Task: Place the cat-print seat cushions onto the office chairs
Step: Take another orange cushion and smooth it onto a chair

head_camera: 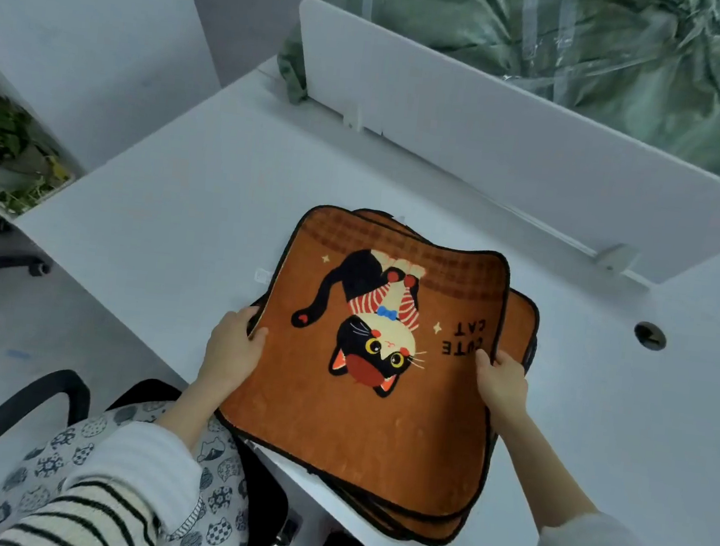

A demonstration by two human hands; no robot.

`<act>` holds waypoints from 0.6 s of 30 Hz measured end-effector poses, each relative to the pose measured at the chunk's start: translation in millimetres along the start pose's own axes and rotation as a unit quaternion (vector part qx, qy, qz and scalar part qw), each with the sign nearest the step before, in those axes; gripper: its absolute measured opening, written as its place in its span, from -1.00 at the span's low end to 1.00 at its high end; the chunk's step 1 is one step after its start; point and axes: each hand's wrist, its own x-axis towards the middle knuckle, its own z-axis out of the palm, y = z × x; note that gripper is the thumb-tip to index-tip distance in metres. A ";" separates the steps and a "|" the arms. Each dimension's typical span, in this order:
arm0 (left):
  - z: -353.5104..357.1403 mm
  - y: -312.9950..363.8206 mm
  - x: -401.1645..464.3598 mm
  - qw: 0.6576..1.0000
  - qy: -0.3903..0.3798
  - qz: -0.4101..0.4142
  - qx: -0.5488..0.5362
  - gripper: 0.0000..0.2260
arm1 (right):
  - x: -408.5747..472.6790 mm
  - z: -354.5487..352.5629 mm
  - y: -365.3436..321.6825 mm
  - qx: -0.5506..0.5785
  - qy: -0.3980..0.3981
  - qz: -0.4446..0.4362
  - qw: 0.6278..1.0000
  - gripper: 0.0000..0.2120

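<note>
Orange cushion stack point(362, 406), several; left hand point(232, 348), right hand point(504, 386) gripping top one

I count at least three orange cat-print cushions point(364, 389) stacked on the tabletop point(189, 192), two hands, one divider panel point(519, 138) behind the stack.

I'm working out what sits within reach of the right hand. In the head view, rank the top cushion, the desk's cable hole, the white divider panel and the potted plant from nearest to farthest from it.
From the right hand:
1. Top cushion, gripped at its right edge.
2. Cable hole, on the desk to the right.
3. Divider panel, across the desk's back edge.
4. Potted plant, far left.
</note>
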 end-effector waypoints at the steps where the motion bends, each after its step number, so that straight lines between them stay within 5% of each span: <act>1: -2.6 3.7 -3.6 1.000 -0.002 0.022 -0.018 -0.72 | -8.8 -1.0 -1.5 0.027 0.007 -0.016 0.999 -0.71; 8: -31.9 37.6 -54.5 0.989 0.004 0.096 -0.112 -0.71 | -90.7 -26.3 -21.4 0.139 0.069 -0.125 0.980 -0.71; 12: -47.1 61.1 -111.6 0.973 -0.075 0.086 -0.201 -0.70 | -169.5 -58.3 -12.2 0.179 0.154 -0.167 0.957 -0.71; 18: -45.9 80.7 -221.0 0.900 -0.211 0.059 -0.378 -0.70 | -287.3 -113.9 45.2 0.237 0.264 -0.187 0.916 -0.71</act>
